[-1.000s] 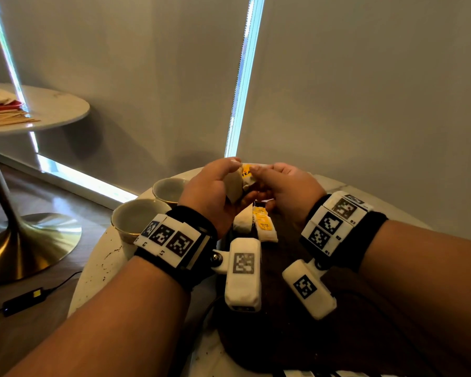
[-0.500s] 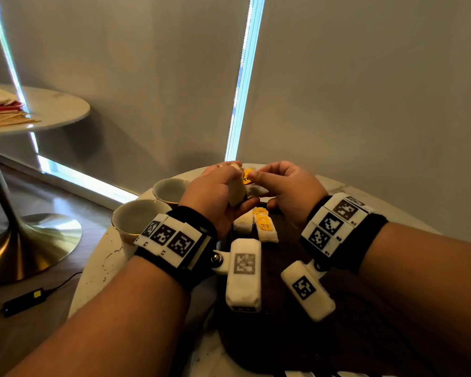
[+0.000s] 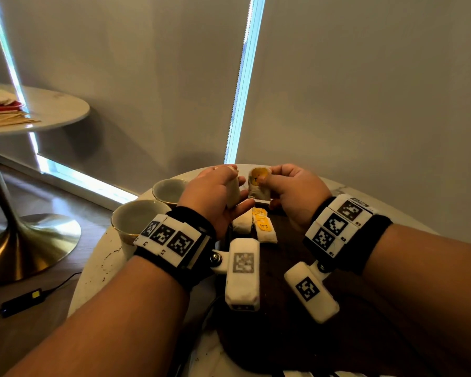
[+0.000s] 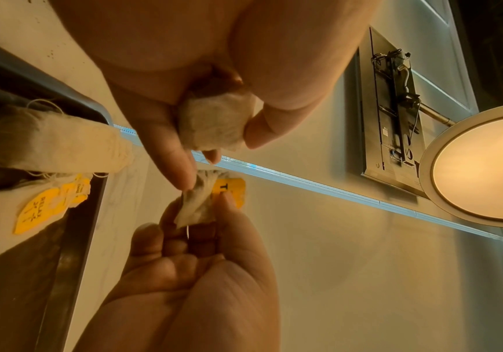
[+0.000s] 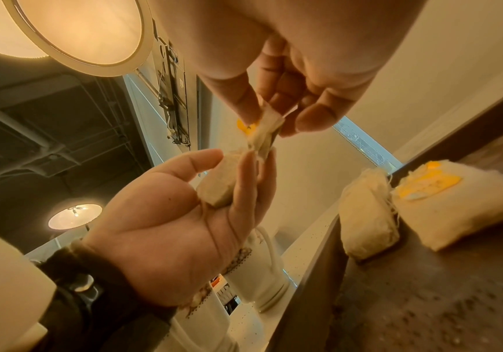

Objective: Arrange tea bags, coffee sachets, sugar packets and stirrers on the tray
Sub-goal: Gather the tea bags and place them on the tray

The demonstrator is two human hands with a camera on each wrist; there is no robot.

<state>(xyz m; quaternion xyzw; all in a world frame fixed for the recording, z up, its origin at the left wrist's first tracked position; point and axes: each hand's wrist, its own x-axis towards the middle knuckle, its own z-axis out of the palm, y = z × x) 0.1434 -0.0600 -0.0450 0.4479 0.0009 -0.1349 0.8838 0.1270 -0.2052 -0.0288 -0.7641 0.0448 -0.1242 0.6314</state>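
Note:
Both hands hover over the far end of the dark tray (image 3: pixel 283 336). My left hand (image 3: pixel 229 183) holds a plain tea bag (image 3: pixel 234 195) between thumb and fingers; the left wrist view shows that bag (image 4: pixel 214 123) tucked under the thumb. My right hand (image 3: pixel 267 176) pinches a second tea bag (image 3: pixel 259 190) with a yellow tag (image 4: pixel 229 190). A small gap separates the two held bags. Two more tea bags (image 3: pixel 242 224) (image 3: pixel 264 227) lie side by side on the tray just below the hands, one with its yellow tag on top (image 5: pixel 425 183).
Two pale cups (image 3: pixel 139 216) (image 3: pixel 169 187) stand on the round marble table (image 3: pixel 101 268) left of the tray. A second round table (image 3: pixel 60 107) at far left carries wooden stirrers (image 3: pixel 8 121) and packets. A black power adapter (image 3: pixel 22 302) lies on the floor.
The hands were pressed together around the tea bags; now they have drawn apart, each keeping one bag, and the right hand's yellow-tagged bag faces the head camera.

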